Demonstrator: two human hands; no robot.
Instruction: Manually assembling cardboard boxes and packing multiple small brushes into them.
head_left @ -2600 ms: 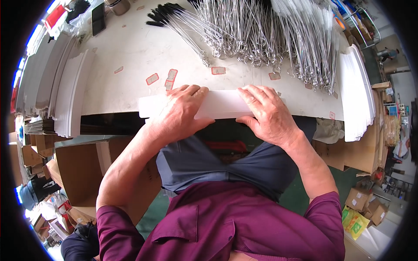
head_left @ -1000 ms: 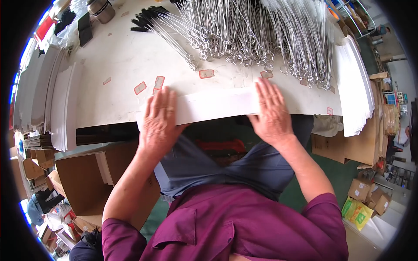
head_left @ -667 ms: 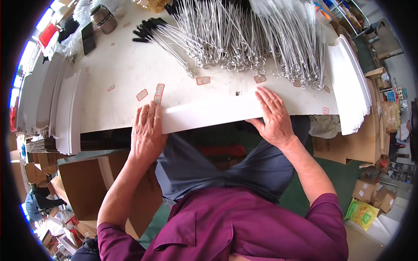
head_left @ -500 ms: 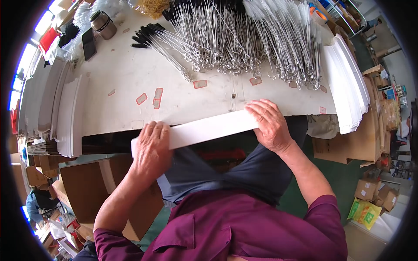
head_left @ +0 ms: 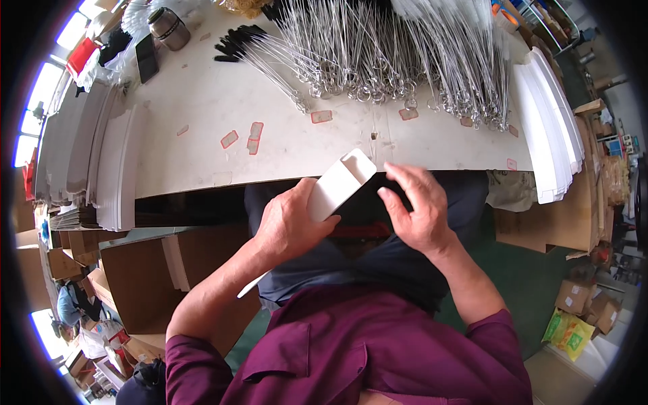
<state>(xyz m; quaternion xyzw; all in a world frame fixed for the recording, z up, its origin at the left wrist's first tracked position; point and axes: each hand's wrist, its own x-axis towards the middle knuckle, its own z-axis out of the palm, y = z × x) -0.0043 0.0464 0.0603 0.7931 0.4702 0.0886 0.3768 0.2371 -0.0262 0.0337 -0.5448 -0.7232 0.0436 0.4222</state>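
The white box [head_left: 337, 185] is off the table [head_left: 202, 121] now, tilted up over the lap instead of pressed flat. Left hand [head_left: 290, 226] grips its middle; right hand [head_left: 418, 209] hovers beside it, fingers loose, so the flattening looks finished.

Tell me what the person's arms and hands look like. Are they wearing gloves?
No gloves. Both the left hand and the right hand are bare, with no rings or watch that I can see. The shirt is dark purple-red, and its sleeves are pushed up near the elbows, so the forearms are bare too.
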